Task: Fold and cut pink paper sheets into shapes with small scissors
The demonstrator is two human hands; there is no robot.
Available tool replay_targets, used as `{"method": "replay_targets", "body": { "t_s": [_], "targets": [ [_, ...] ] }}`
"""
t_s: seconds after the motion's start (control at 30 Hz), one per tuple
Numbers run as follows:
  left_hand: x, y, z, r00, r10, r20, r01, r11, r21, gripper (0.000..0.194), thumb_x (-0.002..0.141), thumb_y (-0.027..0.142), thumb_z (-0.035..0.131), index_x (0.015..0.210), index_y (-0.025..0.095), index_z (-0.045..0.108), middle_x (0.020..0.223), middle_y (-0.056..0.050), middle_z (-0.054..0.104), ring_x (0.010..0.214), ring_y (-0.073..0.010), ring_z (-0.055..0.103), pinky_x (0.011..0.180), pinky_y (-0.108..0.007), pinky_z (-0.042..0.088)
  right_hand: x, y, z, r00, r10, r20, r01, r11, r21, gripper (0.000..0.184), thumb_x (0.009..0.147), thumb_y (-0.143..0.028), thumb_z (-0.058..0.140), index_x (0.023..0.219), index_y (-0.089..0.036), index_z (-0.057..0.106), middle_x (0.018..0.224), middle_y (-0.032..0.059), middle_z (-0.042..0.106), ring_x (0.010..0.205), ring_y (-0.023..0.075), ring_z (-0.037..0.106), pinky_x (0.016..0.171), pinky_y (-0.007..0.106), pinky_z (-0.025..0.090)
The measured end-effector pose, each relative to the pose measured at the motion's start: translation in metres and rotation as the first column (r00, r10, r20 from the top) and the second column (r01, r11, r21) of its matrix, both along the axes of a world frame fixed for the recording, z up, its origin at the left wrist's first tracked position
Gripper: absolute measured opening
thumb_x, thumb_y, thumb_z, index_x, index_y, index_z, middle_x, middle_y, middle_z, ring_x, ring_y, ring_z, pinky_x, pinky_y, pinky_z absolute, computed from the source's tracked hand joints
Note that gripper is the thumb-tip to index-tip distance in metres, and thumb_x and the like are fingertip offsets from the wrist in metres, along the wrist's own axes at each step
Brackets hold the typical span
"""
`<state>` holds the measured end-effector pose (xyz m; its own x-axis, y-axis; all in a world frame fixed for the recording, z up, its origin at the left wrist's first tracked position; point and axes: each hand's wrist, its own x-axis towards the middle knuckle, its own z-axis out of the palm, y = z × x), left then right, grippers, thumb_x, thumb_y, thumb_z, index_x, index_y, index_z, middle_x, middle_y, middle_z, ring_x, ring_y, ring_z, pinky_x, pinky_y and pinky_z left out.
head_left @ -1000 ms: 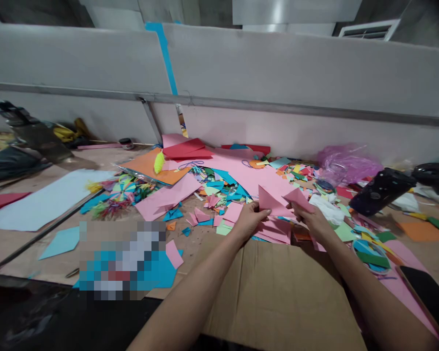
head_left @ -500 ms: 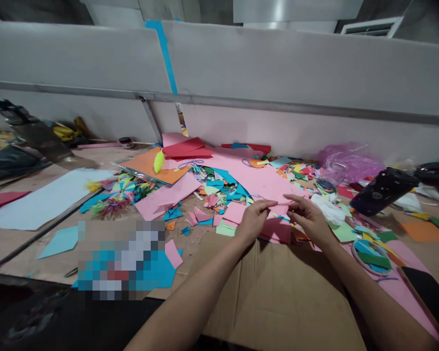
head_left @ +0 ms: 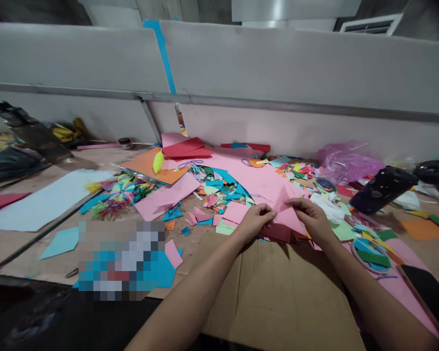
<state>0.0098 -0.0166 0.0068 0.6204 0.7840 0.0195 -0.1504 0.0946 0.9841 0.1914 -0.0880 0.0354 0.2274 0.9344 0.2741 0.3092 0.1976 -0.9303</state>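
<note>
Between my two hands is a piece of pink paper [head_left: 289, 218], folded, with a pointed flap standing up. My left hand [head_left: 256, 220] pinches its left edge with thumb and fingertips. At its right side, my right hand [head_left: 310, 217] grips the paper near the raised point. Darker pink sheets [head_left: 278, 232] lie just beneath, at the far edge of a brown cardboard sheet [head_left: 278, 292]. Close to my left hand are pink paper squares [head_left: 236, 213] and small folded pink pieces [head_left: 199, 215].
Many cut paper scraps [head_left: 223, 187] cover the table's middle. On the right are a dark bottle [head_left: 384, 190], a tape roll [head_left: 371, 256], a phone [head_left: 426, 297] and a purple plastic bag [head_left: 351, 161]. White paper [head_left: 47, 200] lies left. A grey partition [head_left: 296, 73] stands behind.
The pink paper has been lifted and turned, and its pointed flap now stands up. My right hand has shifted slightly and now grips the paper's right side.
</note>
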Motion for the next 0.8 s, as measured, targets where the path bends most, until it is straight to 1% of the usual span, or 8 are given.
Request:
{"method": "replay_targets", "body": {
  "t_s": [0.07, 0.13, 0.23, 0.3, 0.43, 0.57, 0.67, 0.8],
  "targets": [
    [-0.0003, -0.0020, 0.0013, 0.999, 0.036, 0.014, -0.037, 0.999, 0.012, 0.037, 0.072, 0.049, 0.071, 0.075, 0.015, 0.057, 0.065, 0.001, 0.058, 0.057, -0.0092, 0.050, 0.058, -0.022, 0.038, 0.0010, 0.0007, 0.0003, 0.993, -0.017, -0.115, 0.014, 1.000, -0.022, 0.035, 0.080, -0.036, 0.066, 0.115, -0.028, 0.069, 0.102, 0.0036, 0.071, 0.087, 0.0198, 0.063, 0.075, 0.032, 0.049],
    [-0.0004, -0.0025, 0.0023, 0.997, 0.072, 0.003, -0.072, 0.997, 0.032, 0.036, 0.074, 0.049, 0.070, 0.077, 0.015, 0.057, 0.067, 0.001, 0.059, 0.058, -0.0092, 0.049, 0.059, -0.022, 0.037, 0.0010, 0.0013, 0.0010, 0.985, -0.043, -0.166, 0.033, 0.997, -0.066, 0.039, 0.082, -0.043, 0.067, 0.118, -0.029, 0.066, 0.096, 0.0027, 0.069, 0.078, 0.0172, 0.060, 0.069, 0.029, 0.047],
    [0.0000, -0.0016, 0.0019, 0.998, 0.060, -0.027, -0.058, 0.996, 0.070, 0.035, 0.075, 0.048, 0.069, 0.077, 0.016, 0.056, 0.066, 0.000, 0.060, 0.060, -0.0104, 0.051, 0.059, -0.023, 0.038, -0.0020, 0.0023, 0.0009, 0.994, -0.042, -0.104, 0.031, 0.993, -0.110, 0.033, 0.073, -0.051, 0.075, 0.087, -0.022, 0.069, 0.075, 0.0004, 0.061, 0.066, 0.0149, 0.052, 0.060, 0.027, 0.041],
    [0.0003, -0.0007, 0.0002, 0.997, 0.025, -0.069, -0.018, 0.994, 0.107, 0.035, 0.077, 0.049, 0.067, 0.076, 0.016, 0.056, 0.066, 0.000, 0.060, 0.060, -0.0115, 0.053, 0.059, -0.023, 0.039, -0.0045, 0.0030, 0.0000, 0.999, -0.025, -0.038, 0.020, 0.994, -0.111, 0.039, 0.068, -0.053, 0.078, 0.066, -0.020, 0.059, 0.064, -0.0022, 0.051, 0.061, 0.0133, 0.044, 0.056, 0.026, 0.035],
    [-0.0004, 0.0001, -0.0030, 0.981, -0.030, -0.193, 0.075, 0.970, 0.230, 0.035, 0.083, 0.050, 0.058, 0.076, 0.017, 0.057, 0.066, 0.000, 0.059, 0.060, -0.0117, 0.053, 0.057, -0.023, 0.038, -0.0060, 0.0030, -0.0003, 0.999, -0.027, 0.026, 0.029, 0.995, -0.099, 0.046, 0.069, -0.056, 0.076, 0.059, -0.020, 0.048, 0.059, -0.0047, 0.039, 0.057, 0.0116, 0.034, 0.054, 0.026, 0.027],
    [-0.0007, -0.0007, -0.0016, 0.974, -0.083, -0.209, 0.123, 0.975, 0.186, 0.034, 0.085, 0.050, 0.054, 0.077, 0.017, 0.057, 0.063, 0.001, 0.056, 0.055, -0.0111, 0.049, 0.053, -0.023, 0.036, -0.0053, 0.0025, 0.0010, 0.998, -0.051, 0.043, 0.054, 0.996, -0.076, 0.046, 0.069, -0.056, 0.076, 0.059, -0.020, 0.049, 0.059, -0.0044, 0.040, 0.057, 0.0118, 0.034, 0.053, 0.027, 0.027],
    [-0.0004, -0.0009, 0.0015, 0.982, -0.071, -0.175, 0.107, 0.973, 0.205, 0.035, 0.084, 0.049, 0.055, 0.072, 0.016, 0.056, 0.061, 0.002, 0.052, 0.056, -0.0107, 0.046, 0.054, -0.024, 0.034, -0.0044, 0.0024, 0.0007, 0.998, -0.055, 0.038, 0.057, 0.996, -0.062, 0.041, 0.070, -0.055, 0.076, 0.062, -0.020, 0.056, 0.061, -0.0024, 0.048, 0.060, 0.0128, 0.040, 0.055, 0.027, 0.032],
    [-0.0023, 0.0017, 0.0042, 0.991, -0.019, -0.136, 0.043, 0.983, 0.177, 0.037, 0.081, 0.050, 0.057, 0.070, 0.016, 0.056, 0.059, 0.003, 0.048, 0.056, -0.0104, 0.043, 0.055, -0.024, 0.031, 0.0009, 0.0026, 0.0000, 0.996, -0.091, -0.026, 0.090, 0.996, -0.020, 0.031, 0.077, -0.050, 0.072, 0.086, -0.020, 0.070, 0.066, -0.0003, 0.056, 0.061, 0.0142, 0.047, 0.055, 0.027, 0.037]
  ]
}}
